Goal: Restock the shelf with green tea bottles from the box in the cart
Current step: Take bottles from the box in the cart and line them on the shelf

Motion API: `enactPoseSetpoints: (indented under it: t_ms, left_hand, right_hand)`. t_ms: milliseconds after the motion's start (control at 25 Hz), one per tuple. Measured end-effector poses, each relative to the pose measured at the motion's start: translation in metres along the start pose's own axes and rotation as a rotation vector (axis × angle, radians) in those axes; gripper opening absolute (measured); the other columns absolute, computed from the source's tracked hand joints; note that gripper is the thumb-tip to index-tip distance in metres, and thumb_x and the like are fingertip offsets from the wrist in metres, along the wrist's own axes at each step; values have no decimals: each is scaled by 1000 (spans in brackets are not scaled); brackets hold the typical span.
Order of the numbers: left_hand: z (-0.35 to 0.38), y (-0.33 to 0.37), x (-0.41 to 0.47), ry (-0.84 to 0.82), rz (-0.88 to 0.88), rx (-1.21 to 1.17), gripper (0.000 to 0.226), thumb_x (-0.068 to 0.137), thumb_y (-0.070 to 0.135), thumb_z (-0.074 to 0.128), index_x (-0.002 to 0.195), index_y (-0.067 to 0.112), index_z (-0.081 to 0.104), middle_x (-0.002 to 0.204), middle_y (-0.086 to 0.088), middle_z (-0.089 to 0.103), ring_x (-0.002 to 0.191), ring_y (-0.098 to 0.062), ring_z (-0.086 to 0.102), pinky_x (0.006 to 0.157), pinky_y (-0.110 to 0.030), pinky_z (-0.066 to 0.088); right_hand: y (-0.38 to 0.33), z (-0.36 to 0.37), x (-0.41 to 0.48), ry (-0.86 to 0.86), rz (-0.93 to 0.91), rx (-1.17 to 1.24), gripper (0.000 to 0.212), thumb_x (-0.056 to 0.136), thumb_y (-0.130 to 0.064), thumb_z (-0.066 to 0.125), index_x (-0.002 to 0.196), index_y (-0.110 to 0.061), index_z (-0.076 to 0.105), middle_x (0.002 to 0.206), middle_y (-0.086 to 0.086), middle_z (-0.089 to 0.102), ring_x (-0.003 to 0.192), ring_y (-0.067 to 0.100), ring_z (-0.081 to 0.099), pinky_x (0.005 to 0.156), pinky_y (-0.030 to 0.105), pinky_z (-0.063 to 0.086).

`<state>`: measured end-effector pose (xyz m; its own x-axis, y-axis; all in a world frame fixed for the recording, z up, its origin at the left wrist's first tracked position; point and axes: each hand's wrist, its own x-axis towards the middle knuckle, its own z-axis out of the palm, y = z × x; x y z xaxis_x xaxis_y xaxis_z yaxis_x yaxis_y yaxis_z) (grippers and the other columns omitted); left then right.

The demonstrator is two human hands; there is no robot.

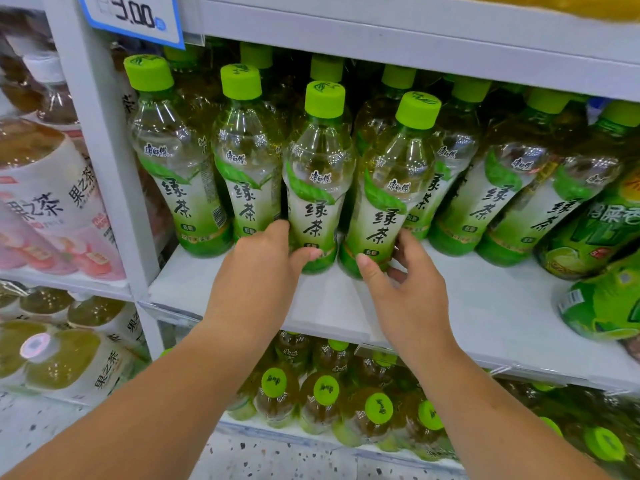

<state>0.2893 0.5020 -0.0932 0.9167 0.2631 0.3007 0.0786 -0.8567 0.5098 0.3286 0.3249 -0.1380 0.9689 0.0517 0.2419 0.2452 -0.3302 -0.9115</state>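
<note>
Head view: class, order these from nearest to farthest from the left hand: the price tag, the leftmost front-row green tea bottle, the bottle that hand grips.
1. Gripped bottle: in the left hand grip, mid-shelf.
2. Leftmost bottle: front row, left of the hand.
3. Price tag: top left, on the shelf edge above.

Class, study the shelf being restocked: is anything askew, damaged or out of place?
Nothing looks spilled or damaged. Two clear green-capped tea bottles, gripped by the left hand and right hand, stand ahead of their row. At far right, a green lime-label bottle seems tipped over.
</note>
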Motion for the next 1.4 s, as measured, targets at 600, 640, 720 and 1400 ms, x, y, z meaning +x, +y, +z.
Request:
enactPoseSetpoints:
  t_ms: [600, 640, 720, 1400]
  left_hand:
    - [3, -25, 6, 43, 120, -125, 35, 88, 43, 68, 78, 10, 62, 64, 1, 65, 60, -16, 61, 59, -36, 49]
    - [3, -25, 6, 48, 111, -130, 35, 87, 44, 69, 78, 11, 63, 64, 3, 64, 60, -14, 60, 58, -35, 50]
    - [3, -24, 5, 63, 90, -123, 35, 86, 47, 69, 82, 13, 66, 65, 6, 64, 59, -10, 58, 56, -33, 50]
    - [0, -17, 1, -35, -111, -245, 40, 92, 42, 67, 125, 19, 64, 81, 6, 66, 73, -3, 58, 60, -21, 45]
  right_hand:
    - [8, 3, 3, -14, -13, -50, 63, 84, -45, 69, 142, -43, 45, 122, -34, 61, 113, -14, 55, 96, 20, 49]
    - [9, 3, 4, -20, -14, -77, 62, 86, -45, 69, 142, -44, 43, 123, -32, 61, 113, -14, 55, 94, 17, 47]
    - [9, 4, 5, -23, -10, -122, 61, 88, -47, 67, 143, -44, 41, 125, -29, 62, 112, -11, 56, 90, 12, 44]
    - [-1, 2, -1, 10, 90, -49, 58, 83, -39, 76, 135, -41, 51, 120, -29, 60, 111, 1, 61, 95, 24, 49]
